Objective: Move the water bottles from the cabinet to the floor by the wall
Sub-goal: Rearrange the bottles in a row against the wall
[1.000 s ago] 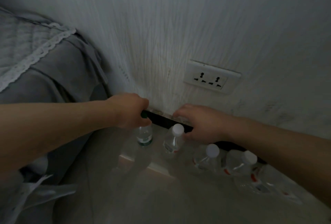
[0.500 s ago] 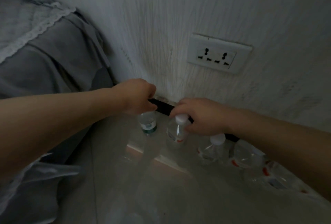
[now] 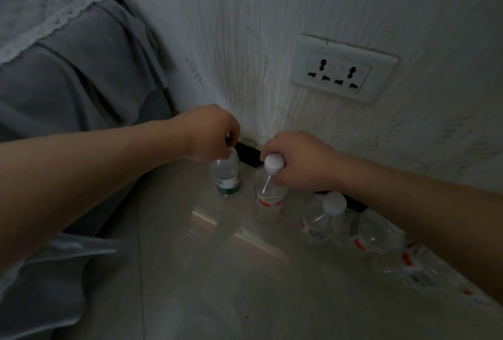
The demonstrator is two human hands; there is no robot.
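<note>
Several clear water bottles stand in a row on the glossy floor along the white wall. My left hand (image 3: 209, 133) is closed over the top of the green-labelled bottle (image 3: 227, 175) at the row's left end. My right hand (image 3: 299, 161) grips the neck of the red-labelled bottle (image 3: 269, 192) beside it, just under its white cap. Both bottles are upright on the floor. To the right stand another white-capped bottle (image 3: 324, 220) and more red-labelled bottles (image 3: 377, 236), partly hidden under my right forearm.
A white double wall socket (image 3: 340, 71) sits above the row. A black skirting strip (image 3: 249, 153) runs along the wall's foot. Grey bedding with a lace trim (image 3: 62, 67) hangs at the left, close to the green-labelled bottle. Pale floor tiles (image 3: 245, 285) spread in front.
The view has moved closer to the wall. My right hand has shifted from the skirting onto the neck of the red-labelled bottle. My left hand stays on top of the green-labelled bottle.
</note>
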